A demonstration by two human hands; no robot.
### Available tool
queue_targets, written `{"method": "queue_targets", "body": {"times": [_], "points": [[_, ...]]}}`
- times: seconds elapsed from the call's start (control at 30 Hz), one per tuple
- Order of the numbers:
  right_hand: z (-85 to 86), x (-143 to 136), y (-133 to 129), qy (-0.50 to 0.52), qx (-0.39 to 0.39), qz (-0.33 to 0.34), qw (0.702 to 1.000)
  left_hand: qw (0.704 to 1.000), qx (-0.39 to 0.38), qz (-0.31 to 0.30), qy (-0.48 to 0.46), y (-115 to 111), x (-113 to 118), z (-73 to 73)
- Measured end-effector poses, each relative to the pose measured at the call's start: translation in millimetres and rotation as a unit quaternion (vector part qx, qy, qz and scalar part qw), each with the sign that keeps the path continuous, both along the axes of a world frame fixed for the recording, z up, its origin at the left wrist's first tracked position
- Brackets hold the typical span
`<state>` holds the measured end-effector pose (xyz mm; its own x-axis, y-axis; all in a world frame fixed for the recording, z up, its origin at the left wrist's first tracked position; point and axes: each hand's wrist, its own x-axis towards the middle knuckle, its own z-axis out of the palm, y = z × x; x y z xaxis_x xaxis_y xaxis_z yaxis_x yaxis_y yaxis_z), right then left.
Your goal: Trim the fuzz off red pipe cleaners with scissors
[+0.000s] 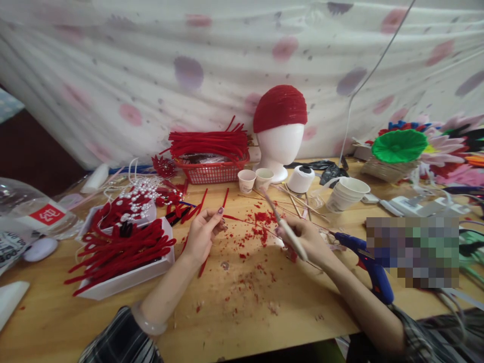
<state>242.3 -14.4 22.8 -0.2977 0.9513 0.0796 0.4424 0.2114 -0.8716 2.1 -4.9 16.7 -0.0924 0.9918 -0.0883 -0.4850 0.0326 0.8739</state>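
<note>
My left hand (202, 234) is closed in a pinch over the table, left of the scattered red fluff. A thin red chenille stem (231, 218) runs from its fingertips toward the right. My right hand (304, 239) is wrapped around a slim white-handled tool (291, 237), which slants up and left; its exact kind is unclear. Red fluff clippings (261, 227) lie between the two hands. Close to the left wrist, a white box (124, 277) holds looped red chenille stems (128, 247). The right fingertips are partly hidden behind the tool.
A foam head (282, 146) with a red wrapped cap stands behind two paper cups (246, 180). Nearby are a red basket (215, 173) of stems, a thread cone (301, 179) and stacked cups (346, 195). A blue glue gun (372, 267) lies beside my right forearm.
</note>
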Motion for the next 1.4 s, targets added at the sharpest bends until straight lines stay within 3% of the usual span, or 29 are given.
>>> {"method": "queue_targets", "body": {"times": [0.07, 0.2, 0.37, 0.5, 0.7, 0.87, 1.0, 1.07, 1.2, 1.4], "points": [[3.5, 1.2, 3.7, 0.136, -0.12, 0.015, 0.983, 1.0, -0.006, 0.007, -0.001, 0.1, -0.8, -0.1], [3.0, 3.1, 9.1, 0.314, -0.248, 0.047, 0.915, 1.0, -0.011, 0.022, -0.004, 0.5, -2.1, 0.2], [-4.2, 5.1, 10.7, 0.395, -0.291, 0.055, 0.87, 0.999, 0.0, 0.034, -0.008, 1.0, -1.6, 2.6], [-6.5, 6.6, 12.2, 0.402, -0.287, 0.054, 0.868, 0.999, 0.004, 0.042, -0.018, 1.5, -1.1, 2.0], [-6.0, 6.8, 11.6, 0.358, -0.268, 0.04, 0.894, 0.996, 0.015, 0.069, -0.059, 4.2, -4.1, -0.1], [3.7, 7.9, 4.9, 0.184, -0.078, 0.001, 0.98, 0.997, 0.02, 0.07, -0.033, 2.4, -4.9, 3.9], [10.2, 5.9, -3.6, 0.108, -0.034, 0.018, 0.993, 0.998, 0.034, 0.019, 0.041, -2.3, -1.8, 3.9], [10.7, 2.2, -8.8, 0.012, 0.015, 0.056, 0.998, 0.995, 0.046, 0.0, 0.086, -3.9, 0.3, 1.8], [5.9, -5.5, -15.3, -0.208, 0.176, 0.082, 0.959, 0.988, 0.054, 0.008, 0.145, -4.3, 2.2, -2.3], [-6.2, -4.3, -11.6, -0.335, 0.282, 0.038, 0.898, 0.991, 0.041, -0.005, 0.131, -4.2, 1.7, -0.2]]}}
